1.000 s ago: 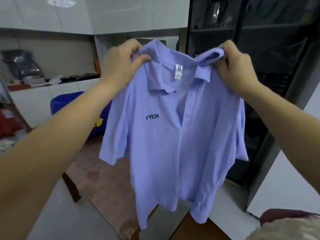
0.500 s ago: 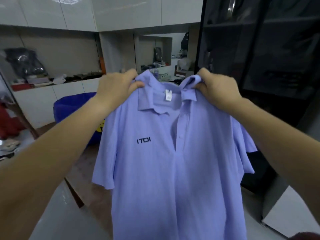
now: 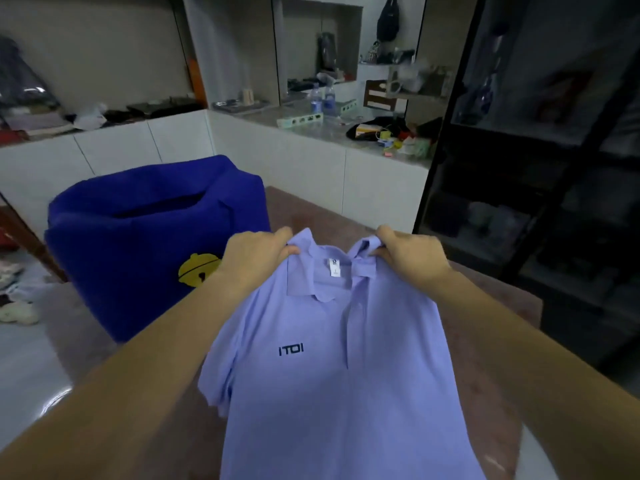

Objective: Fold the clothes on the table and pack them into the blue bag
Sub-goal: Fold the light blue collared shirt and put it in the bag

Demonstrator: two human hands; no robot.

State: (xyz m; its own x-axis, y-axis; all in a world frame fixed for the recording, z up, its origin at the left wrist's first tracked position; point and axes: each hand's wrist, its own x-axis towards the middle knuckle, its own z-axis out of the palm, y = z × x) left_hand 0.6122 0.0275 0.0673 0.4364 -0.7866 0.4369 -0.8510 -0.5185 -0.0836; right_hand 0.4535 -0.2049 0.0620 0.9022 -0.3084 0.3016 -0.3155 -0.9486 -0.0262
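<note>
head | left fingers, right fingers each pinch shirt collar | shirt spans between them

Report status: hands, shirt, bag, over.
Left hand and right hand both grip lavender polo shirt at the collar. Blue bag open, left of shirt. Nothing blocking.

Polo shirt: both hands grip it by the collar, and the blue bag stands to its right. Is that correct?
Not quite. The head view shows the blue bag standing to the left of the polo shirt, not to its right. The rest holds: the left hand and the right hand both grip it by the collar.
</note>
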